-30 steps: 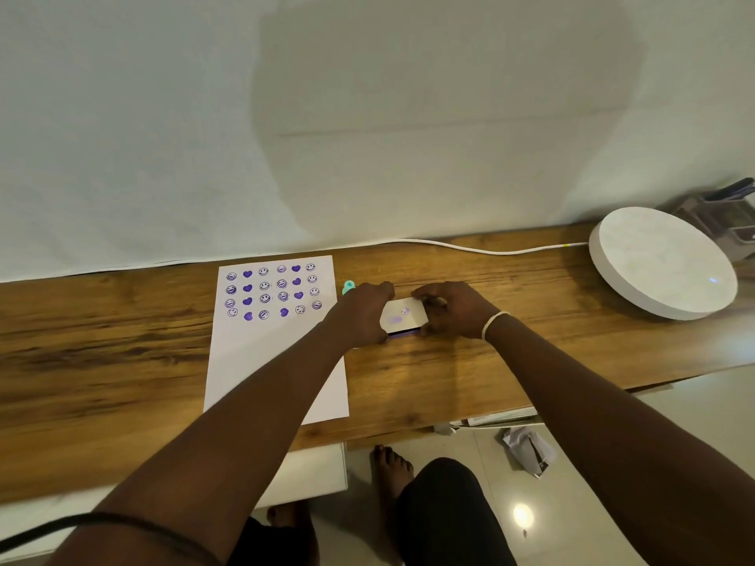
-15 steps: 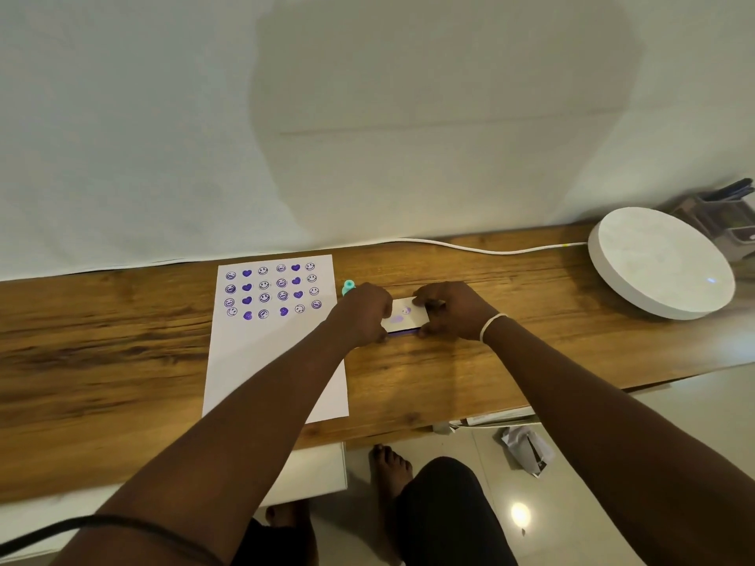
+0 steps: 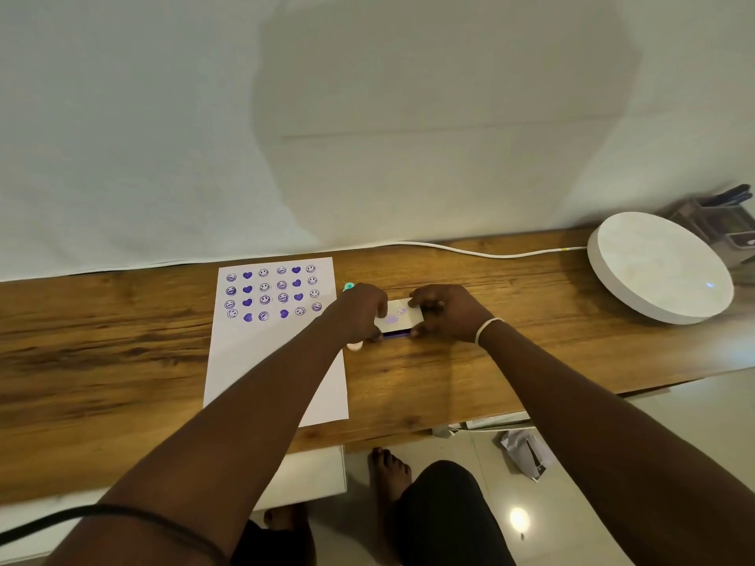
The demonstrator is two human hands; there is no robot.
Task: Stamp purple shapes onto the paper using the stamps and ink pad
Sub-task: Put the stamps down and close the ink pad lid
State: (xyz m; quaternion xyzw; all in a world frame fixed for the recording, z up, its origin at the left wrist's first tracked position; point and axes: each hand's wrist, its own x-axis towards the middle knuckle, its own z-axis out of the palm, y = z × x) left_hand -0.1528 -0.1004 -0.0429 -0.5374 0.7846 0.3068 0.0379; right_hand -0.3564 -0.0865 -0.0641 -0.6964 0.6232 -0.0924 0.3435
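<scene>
A white sheet of paper (image 3: 261, 361) lies on the wooden desk (image 3: 449, 381), its top part filled with rows of purple hearts and smiley faces. Right of it sits the ink pad (image 3: 398, 316), a small case with a white lid smudged purple and a purple strip showing under its near edge. My left hand (image 3: 361, 310) grips the case's left end and my right hand (image 3: 447, 312) grips its right end. A teal stamp (image 3: 348, 286) pokes out behind my left hand. A white round stamp (image 3: 354, 346) lies just below that hand.
A large round white disc (image 3: 657, 267) rests at the desk's right end, with a white cable (image 3: 482, 252) running along the wall to it. A grey holder with dark pens (image 3: 723, 216) stands behind it. Crumpled paper (image 3: 525, 451) lies on the floor.
The lid has come down nearly flat onto the ink pad between my hands. The white round stamp now shows below my left hand.
</scene>
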